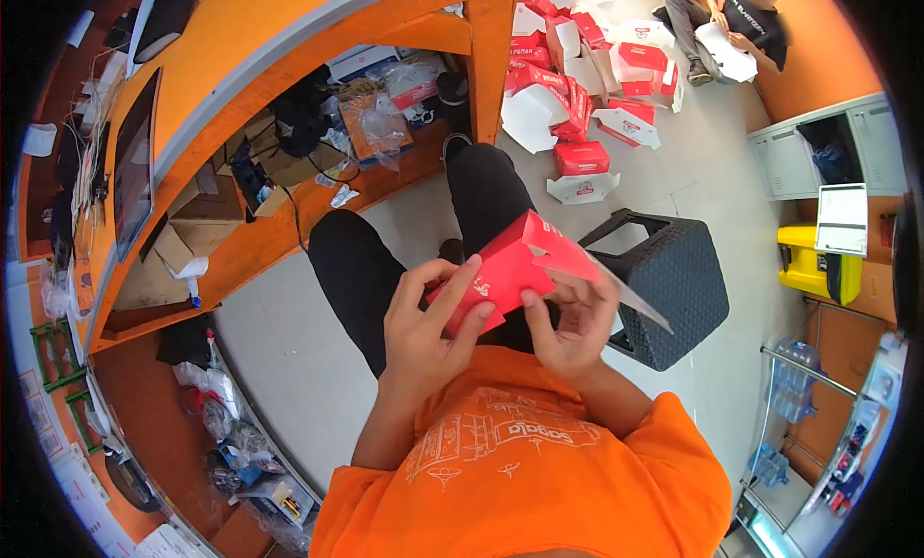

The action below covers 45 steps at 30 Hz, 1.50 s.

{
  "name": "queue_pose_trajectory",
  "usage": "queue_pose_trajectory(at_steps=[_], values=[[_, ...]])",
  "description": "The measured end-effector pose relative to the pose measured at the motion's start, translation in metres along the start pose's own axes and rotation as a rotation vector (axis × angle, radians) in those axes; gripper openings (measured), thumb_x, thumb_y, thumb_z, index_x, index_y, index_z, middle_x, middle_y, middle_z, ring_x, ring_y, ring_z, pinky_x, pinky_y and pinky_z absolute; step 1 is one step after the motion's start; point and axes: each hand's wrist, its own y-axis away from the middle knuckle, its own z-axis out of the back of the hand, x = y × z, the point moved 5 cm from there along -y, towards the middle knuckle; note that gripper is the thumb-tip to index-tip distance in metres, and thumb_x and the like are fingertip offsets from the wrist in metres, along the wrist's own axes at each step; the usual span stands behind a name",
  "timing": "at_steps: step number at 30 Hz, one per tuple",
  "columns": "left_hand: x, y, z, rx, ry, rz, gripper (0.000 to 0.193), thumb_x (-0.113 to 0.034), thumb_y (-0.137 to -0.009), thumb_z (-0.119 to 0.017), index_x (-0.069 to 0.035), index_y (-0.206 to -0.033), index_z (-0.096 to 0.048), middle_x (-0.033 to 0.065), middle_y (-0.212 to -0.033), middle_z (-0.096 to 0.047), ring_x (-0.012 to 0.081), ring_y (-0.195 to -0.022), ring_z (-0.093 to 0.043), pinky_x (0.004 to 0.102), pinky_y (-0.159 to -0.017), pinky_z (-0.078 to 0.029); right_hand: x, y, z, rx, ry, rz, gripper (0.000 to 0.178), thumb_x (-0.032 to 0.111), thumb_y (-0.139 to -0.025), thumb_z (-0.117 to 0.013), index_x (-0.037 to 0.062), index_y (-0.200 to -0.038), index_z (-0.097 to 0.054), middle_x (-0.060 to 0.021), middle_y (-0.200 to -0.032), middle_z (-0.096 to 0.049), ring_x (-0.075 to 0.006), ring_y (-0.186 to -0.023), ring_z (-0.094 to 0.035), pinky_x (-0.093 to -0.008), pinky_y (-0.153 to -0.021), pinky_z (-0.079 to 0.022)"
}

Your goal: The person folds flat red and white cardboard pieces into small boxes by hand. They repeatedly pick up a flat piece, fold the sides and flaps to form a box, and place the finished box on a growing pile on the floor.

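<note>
Left of the black stool (679,279), cardboard boxes (207,207) and clear plastic bags (390,139) are held in the compartment of the bench (493,58). Beyond the stool, red-and-white boxes (582,159) are heaped on the floor (688,173); their contents cannot be told. Just left of the stool, a partly folded red carton (500,269) is gripped between the left hand (423,317) and right hand (573,327).

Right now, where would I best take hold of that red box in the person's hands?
Probably by the far corner of the red box, coming from the side away from the person. That folded corner points outward, clear of both thumbs, while the left hand and right hand hold nearer parts. I'd avoid the flap sticking out at the right: it looks thin and might bend.
</note>
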Motion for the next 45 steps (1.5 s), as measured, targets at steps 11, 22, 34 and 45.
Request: queue_pose_trajectory(at_steps=[11,22,34,45], values=[[0.007,-0.003,0.002,-0.047,-0.078,-0.026,0.041,-0.006,-0.086,-0.065,0.007,-0.124,-0.054,0.0233,-0.116,-0.062,0.0381,-0.102,-0.063,0.0407,-0.086,-0.052,0.011,-0.039,0.007,0.632,0.627,0.448,0.044,0.022,-0.086,-0.067,0.0124,-0.128,-0.061,-0.0089,-0.113,-0.068,-0.0309,-0.095,-0.063,-0.041,-0.086,-0.046],[-0.003,-0.006,-0.005,-0.049,-0.144,-0.064,0.037,-0.011,-0.093,-0.059,0.007,-0.124,-0.054,0.0236,-0.116,-0.062,0.0371,-0.097,-0.063,0.0409,-0.083,-0.052,-0.001,-0.054,0.025,0.58,0.357,0.057,0.032,-0.006,-0.081,-0.064,0.0055,-0.111,-0.07,-0.013,-0.09,-0.067,-0.0222,-0.069,-0.063,-0.0299,-0.064,-0.05],[-0.011,0.013,-0.013,-0.137,-0.221,-0.049,0.039,-0.011,-0.091,-0.061,0.008,-0.125,-0.055,0.0239,-0.114,-0.063,0.038,-0.097,-0.064,0.04,-0.084,-0.052,-0.031,0.017,0.004,0.354,0.01,-0.19,0.018,-0.004,-0.092,-0.06,0.0024,-0.108,-0.06,-0.0097,-0.087,-0.062,-0.0132,-0.061,-0.059,-0.024,-0.053,-0.048],[-0.021,0.017,-0.002,-0.12,0.041,0.153,0.041,-0.008,-0.083,-0.072,0.003,-0.12,-0.058,0.017,-0.099,-0.066,0.0283,-0.086,-0.067,0.0328,-0.074,-0.055,-0.037,0.016,0.005,0.299,-0.525,-0.624,0.03,0.009,-0.088,-0.071,0.0008,-0.115,-0.063,-0.0116,-0.107,-0.069,-0.0208,-0.098,-0.064,-0.0338,-0.086,-0.05]])
